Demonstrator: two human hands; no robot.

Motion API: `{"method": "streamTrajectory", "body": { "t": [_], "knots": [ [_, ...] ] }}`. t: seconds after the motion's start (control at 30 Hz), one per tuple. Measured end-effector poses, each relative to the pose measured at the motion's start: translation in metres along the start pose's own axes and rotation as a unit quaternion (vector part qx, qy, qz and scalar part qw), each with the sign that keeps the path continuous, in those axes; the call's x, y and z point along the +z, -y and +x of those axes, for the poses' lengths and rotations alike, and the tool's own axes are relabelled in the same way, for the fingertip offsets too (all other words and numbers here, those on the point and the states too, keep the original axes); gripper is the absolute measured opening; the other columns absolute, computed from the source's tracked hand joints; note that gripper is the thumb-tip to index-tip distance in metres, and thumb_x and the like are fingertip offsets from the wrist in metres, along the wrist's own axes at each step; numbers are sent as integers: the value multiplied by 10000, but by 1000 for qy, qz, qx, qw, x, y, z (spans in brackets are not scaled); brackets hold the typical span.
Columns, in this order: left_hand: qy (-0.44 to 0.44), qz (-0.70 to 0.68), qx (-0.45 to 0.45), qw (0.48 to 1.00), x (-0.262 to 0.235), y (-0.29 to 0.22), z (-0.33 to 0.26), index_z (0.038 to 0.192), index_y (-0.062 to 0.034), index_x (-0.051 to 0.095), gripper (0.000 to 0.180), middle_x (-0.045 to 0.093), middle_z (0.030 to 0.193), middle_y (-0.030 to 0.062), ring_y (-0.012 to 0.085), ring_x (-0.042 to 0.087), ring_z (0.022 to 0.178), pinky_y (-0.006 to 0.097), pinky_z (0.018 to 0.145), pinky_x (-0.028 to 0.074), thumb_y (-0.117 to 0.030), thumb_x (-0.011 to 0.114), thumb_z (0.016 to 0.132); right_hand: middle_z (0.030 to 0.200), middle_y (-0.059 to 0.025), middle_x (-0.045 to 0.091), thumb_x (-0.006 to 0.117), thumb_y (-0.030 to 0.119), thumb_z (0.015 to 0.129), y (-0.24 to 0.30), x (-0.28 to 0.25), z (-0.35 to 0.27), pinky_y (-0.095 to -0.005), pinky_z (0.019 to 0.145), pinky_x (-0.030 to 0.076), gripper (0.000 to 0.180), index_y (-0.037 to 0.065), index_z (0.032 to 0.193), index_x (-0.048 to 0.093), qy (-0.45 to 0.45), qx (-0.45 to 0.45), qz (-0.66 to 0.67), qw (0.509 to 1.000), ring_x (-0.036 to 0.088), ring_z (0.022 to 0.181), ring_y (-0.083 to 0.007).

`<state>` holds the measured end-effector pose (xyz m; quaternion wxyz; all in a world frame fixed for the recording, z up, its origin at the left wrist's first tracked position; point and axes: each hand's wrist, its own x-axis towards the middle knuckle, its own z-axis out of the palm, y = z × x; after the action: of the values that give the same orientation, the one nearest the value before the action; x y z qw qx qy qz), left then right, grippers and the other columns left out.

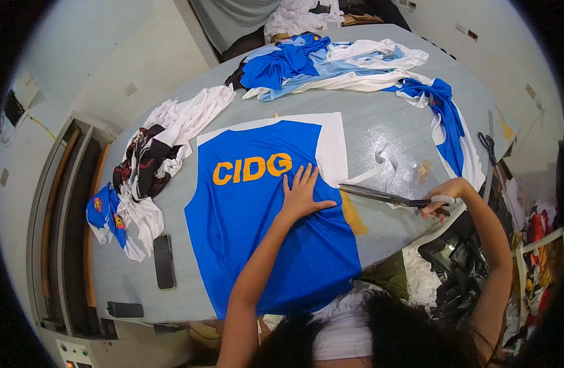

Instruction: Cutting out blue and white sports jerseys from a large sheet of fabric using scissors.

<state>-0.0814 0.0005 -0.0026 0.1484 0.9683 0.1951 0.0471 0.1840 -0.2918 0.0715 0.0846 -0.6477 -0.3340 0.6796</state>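
Observation:
A blue shirt panel (263, 239) with orange lettering lies flat in front of me on the grey table (380, 239). White fabric (332, 144) borders its top and upper right edge. My left hand (303, 193) rests palm down on the panel, fingers spread, beside the lettering. Wrapped in my right hand (443, 199) are the handles of large fabric shears (380, 195). Their blades point left, with the tips at the panel's right edge near the white fabric's lower corner. Whether the tips touch the cloth I cannot tell. Something pale is wrapped around a right-hand finger.
White and dark printed cloth (150, 156) lies left; blue and white garments (331, 64) lie along the far side. A phone (164, 262) and dark box (125, 309) sit near left. Right are thin strips (387, 164), other scissors (487, 146) and dark scraps (457, 257) below the edge.

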Motion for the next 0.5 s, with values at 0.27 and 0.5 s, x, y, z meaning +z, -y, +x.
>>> {"method": "streamTrajectory", "body": {
  "t": [0.27,0.5],
  "knots": [
    [-2,4,0,1000,1,-1,0,1370,-57,226,1088,169,1441,123,263,102,1341,587,1012,29,-719,581,582,650,-43,486,591,541,761,18,10,5,-270,507,515,566,-10,878,527,-57,5,-67,996,547,575,-125],
    [-7,-1,5,1000,2,-1,1,1369,-67,240,1096,171,1443,118,250,102,1344,575,1019,18,-741,564,568,608,-49,494,548,603,755,41,31,3,-255,477,463,650,-30,903,542,-95,-5,-189,977,546,509,-134]
  ]
}}
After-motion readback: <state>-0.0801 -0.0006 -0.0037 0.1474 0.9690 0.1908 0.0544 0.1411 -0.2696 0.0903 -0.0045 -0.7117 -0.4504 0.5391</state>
